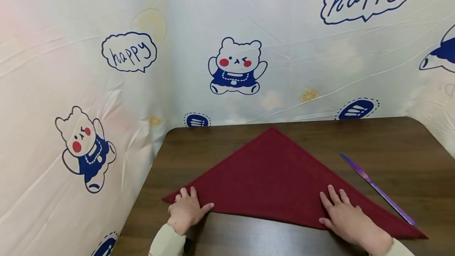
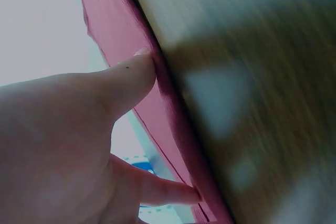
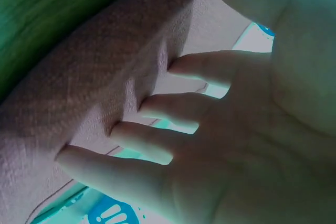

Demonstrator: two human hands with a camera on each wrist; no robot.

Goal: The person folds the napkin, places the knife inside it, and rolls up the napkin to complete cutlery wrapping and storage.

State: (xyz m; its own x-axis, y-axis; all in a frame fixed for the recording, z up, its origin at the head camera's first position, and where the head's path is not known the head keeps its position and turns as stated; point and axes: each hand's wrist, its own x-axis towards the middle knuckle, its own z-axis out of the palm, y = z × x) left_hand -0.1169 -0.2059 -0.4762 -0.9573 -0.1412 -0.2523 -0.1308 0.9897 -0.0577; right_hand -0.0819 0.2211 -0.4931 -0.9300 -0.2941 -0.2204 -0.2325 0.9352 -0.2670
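Note:
A dark red cloth (image 1: 263, 177) lies folded into a triangle on the table, its peak pointing away and its long folded edge toward me. My left hand (image 1: 186, 208) rests on the cloth near its left corner, thumb out along the near edge. In the left wrist view, the thumb (image 2: 134, 80) touches the cloth's fold. Toward the right corner, my right hand (image 1: 350, 216) lies with fingers spread on the cloth. The right wrist view shows its fingertips (image 3: 118, 129) pressing down on the fabric (image 3: 79, 87).
A long, thin purple-blue knife (image 1: 376, 189) lies slantwise beside the cloth's right side. The brown wooden table (image 1: 199, 145) has rounded far corners. A pale printed curtain (image 1: 284, 66) with bears and "happy" bubbles hangs behind and along the left.

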